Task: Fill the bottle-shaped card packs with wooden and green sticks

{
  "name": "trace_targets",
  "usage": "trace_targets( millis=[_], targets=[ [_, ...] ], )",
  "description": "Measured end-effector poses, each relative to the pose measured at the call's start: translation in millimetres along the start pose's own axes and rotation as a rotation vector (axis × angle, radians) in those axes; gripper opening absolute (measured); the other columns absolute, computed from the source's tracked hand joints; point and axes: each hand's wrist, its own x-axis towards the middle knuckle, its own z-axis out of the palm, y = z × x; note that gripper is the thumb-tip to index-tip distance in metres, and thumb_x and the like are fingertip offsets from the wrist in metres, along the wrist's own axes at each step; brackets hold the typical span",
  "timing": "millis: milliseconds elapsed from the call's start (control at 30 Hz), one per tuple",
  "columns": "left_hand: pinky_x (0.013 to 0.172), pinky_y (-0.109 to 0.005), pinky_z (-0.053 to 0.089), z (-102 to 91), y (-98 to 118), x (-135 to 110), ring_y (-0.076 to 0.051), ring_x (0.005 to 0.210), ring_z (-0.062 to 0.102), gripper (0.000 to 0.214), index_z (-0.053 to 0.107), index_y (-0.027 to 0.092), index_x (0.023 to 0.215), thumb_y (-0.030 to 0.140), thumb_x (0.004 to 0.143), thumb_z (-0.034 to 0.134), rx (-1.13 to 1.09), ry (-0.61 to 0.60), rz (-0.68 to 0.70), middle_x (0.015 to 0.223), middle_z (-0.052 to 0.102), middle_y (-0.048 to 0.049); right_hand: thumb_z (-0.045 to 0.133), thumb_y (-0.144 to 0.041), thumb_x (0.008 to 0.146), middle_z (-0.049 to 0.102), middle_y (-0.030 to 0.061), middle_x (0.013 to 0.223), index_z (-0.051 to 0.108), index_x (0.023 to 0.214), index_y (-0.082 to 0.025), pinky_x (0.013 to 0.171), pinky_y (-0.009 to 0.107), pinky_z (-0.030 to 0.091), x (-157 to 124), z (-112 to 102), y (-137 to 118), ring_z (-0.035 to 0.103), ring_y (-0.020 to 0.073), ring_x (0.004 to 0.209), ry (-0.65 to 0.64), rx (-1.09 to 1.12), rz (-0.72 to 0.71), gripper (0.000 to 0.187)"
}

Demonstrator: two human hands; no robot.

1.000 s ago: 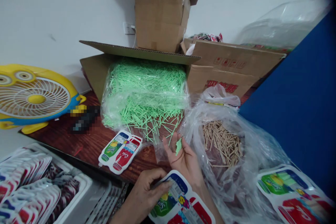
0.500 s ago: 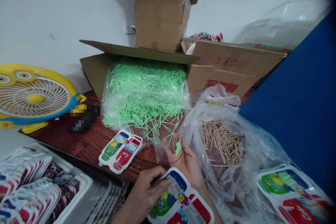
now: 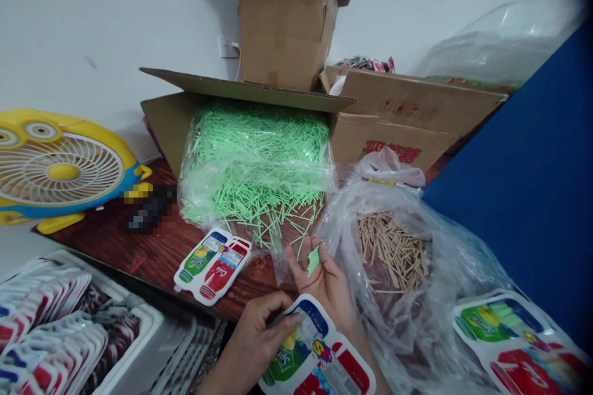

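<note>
My left hand (image 3: 259, 333) pinches a pouch (image 3: 319, 349) between thumb and fingers. Its print shows a green Sprite bottle beside a red Cola bottle, and its lower edge runs out of view. Just beyond it, my right hand (image 3: 327, 287) is turned palm up, fingers partly curled around a small bunch of thin green sticks (image 3: 314, 260). The pouch covers part of my right wrist. A heap of the same green sticks (image 3: 264, 154) fills a clear plastic bag in an open carton (image 3: 169, 129), some spilling onto the table (image 3: 152, 253).
A similar pouch (image 3: 213, 266) lies left of my hands, another (image 3: 519, 339) at the lower right. Brown sticks (image 3: 393, 253) sit in a clear bag on the right. A crate (image 3: 134, 345) of pouches stands lower left, below a yellow fan (image 3: 65, 166). A blue panel (image 3: 519, 197) borders the right.
Both hands stay almost in place. The bunch of green sticks has shifted slightly in my right hand, and the held pouch has moved a little.
</note>
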Motion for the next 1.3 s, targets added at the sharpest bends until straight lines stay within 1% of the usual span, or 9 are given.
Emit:
trace_targets(
  millis=[167,467,733,833,933,1033,1133,1200,1300],
  targets=[
    [0.057,-0.021,0.037,-1.2,-1.0,-1.1,-0.012,0.061,0.045,0.026,0.060,0.015,0.067,0.034,0.084,0.059,0.009,0.012,-0.014,0.064,0.053,0.0020,0.049,-0.015,0.091,0.073,-0.0012,0.075,0.065,0.078,-0.018,0.101,0.043,0.045,-0.5,1.0,0.7,0.069,0.0133,0.084,0.027,0.034,0.013,0.021],
    [0.058,-0.021,0.036,-3.5,-5.4,-2.7,-0.012,0.061,0.046,0.026,0.060,0.015,0.066,0.034,0.085,0.059,0.030,-0.001,-0.027,0.064,0.053,0.0017,0.058,-0.014,0.085,0.074,-0.0016,0.077,0.065,0.079,-0.018,0.100,0.047,0.045,-0.3,-3.6,3.1,0.070,0.0151,0.084,-0.023,-0.022,-0.027,0.010],
    [0.057,-0.021,0.036,-4.9,-9.8,-2.4,-0.012,0.062,0.044,0.029,0.057,0.015,0.068,0.039,0.085,0.058,-0.021,-0.025,-0.089,0.065,0.051,0.0022,0.067,-0.018,0.079,0.074,0.0001,0.075,0.066,0.079,-0.019,0.090,0.042,0.051,2.1,-10.7,6.5,0.070,0.0169,0.080,-0.076,-0.172,-0.085,0.001],
    [0.056,-0.021,0.035,-6.9,-14.2,-2.8,-0.012,0.061,0.043,0.032,0.055,0.015,0.066,0.041,0.085,0.057,-0.006,-0.019,-0.088,0.063,0.049,0.0026,0.070,-0.020,0.076,0.073,0.0007,0.076,0.065,0.081,-0.019,0.084,0.040,0.053,4.0,-16.4,5.3,0.070,0.0183,0.079,-0.094,-0.248,-0.111,0.007],
    [0.055,-0.021,0.034,-11.5,-21.0,-4.7,-0.012,0.060,0.042,0.033,0.055,0.015,0.065,0.042,0.085,0.056,-0.002,-0.003,-0.103,0.062,0.048,0.0030,0.072,-0.020,0.074,0.070,-0.0014,0.076,0.063,0.085,-0.019,0.079,0.034,0.054,11.4,-23.9,-3.7,0.068,0.0155,0.072,-0.100,-0.367,-0.147,0.015],
    [0.054,-0.021,0.033,-16.8,-28.5,-6.2,-0.012,0.059,0.041,0.033,0.055,0.016,0.064,0.042,0.084,0.058,-0.015,0.017,-0.130,0.061,0.046,0.0040,0.066,-0.026,0.079,0.065,-0.0035,0.072,0.061,0.091,-0.018,0.072,0.028,0.052,28.1,-30.8,-20.4,0.062,0.0115,0.061,-0.121,-0.657,-0.279,0.016],
    [0.052,-0.020,0.032,-20.5,-34.9,-5.4,-0.011,0.057,0.039,0.035,0.052,0.016,0.062,0.044,0.083,0.058,-0.014,0.033,-0.140,0.060,0.043,0.0047,0.045,-0.028,0.091,0.061,-0.0024,0.068,0.058,0.102,-0.017,0.065,0.026,0.049,50.0,-34.9,-37.8,0.057,0.0118,0.056,-0.157,-1.396,-0.471,0.021],
    [0.051,-0.020,0.031,-22.0,-38.6,-4.1,-0.011,0.057,0.038,0.035,0.052,0.016,0.063,0.044,0.084,0.057,-0.012,0.033,-0.149,0.060,0.043,0.0045,0.039,-0.021,0.092,0.064,0.0017,0.075,0.058,0.104,-0.017,0.070,0.027,0.048,62.6,-35.4,-45.7,0.059,0.0144,0.066,-0.222,-1.869,-0.511,0.024],
    [0.051,-0.020,0.031,-24.5,-44.1,-2.8,-0.011,0.057,0.037,0.035,0.051,0.016,0.063,0.044,0.083,0.058,-0.005,0.038,-0.141,0.060,0.043,0.0045,0.043,-0.003,0.081,0.065,0.0082,0.099,0.061,0.103,-0.018,0.085,0.031,0.044,74.0,-33.0,-51.0,0.060,0.0193,0.090,-0.375,-2.205,-0.462,0.031]
  ],
)
